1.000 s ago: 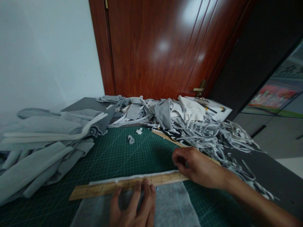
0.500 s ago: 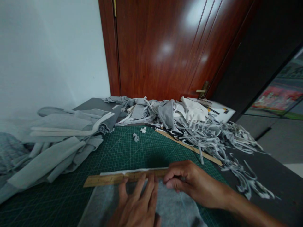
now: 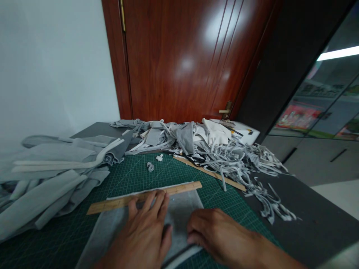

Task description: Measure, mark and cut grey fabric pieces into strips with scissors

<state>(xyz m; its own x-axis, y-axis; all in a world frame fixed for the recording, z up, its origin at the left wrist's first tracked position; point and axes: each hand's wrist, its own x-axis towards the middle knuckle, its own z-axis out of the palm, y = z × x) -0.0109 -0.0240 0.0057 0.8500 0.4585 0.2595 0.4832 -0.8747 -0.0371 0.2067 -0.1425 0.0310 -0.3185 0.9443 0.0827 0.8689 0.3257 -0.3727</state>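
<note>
My left hand [image 3: 144,228] lies spread, its fingertips pressing on a wooden ruler [image 3: 120,203]. The ruler crosses the far edge of a grey cloth [image 3: 182,203], with a thin strip of the cloth showing beyond it. Over the right side of the cloth is my right hand [image 3: 215,233], its fingers curled together; what they hold, if anything, is hidden. A pale rolled edge or strip [image 3: 186,256] runs from below my right hand toward the bottom of the view. The cloth rests on a green cutting mat [image 3: 131,173].
Folded grey cloths [image 3: 56,164] are piled on the left. A heap of grey and white scraps [image 3: 230,157] spreads along the back and right. A second wooden ruler [image 3: 213,173] lies before it. Small scraps [image 3: 150,166] sit on the mat.
My right hand has moved off the ruler, down toward the near right of the cloth, uncovering the ruler's right end. My left hand still presses the ruler. The camera view has shifted right.
</note>
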